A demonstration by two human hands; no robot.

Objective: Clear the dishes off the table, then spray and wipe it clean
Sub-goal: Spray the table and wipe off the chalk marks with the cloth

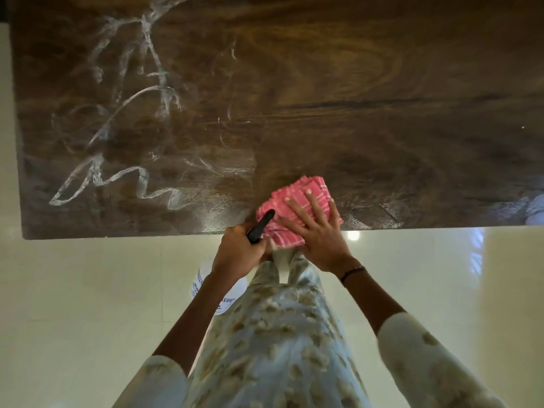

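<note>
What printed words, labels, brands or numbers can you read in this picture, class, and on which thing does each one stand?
White bottle, held below the table edge by the left hand: blue print on its label, partly hidden by the arm; only the letters "YER" show, and even they are blurred.
Red cloth under the right hand: a pattern only, no text.
Table: white smears, no writing.

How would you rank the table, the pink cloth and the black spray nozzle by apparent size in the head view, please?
1. Table, by far the largest.
2. Pink cloth, partly under the right hand.
3. Black spray nozzle, smallest, partly hidden in the left hand.
</note>
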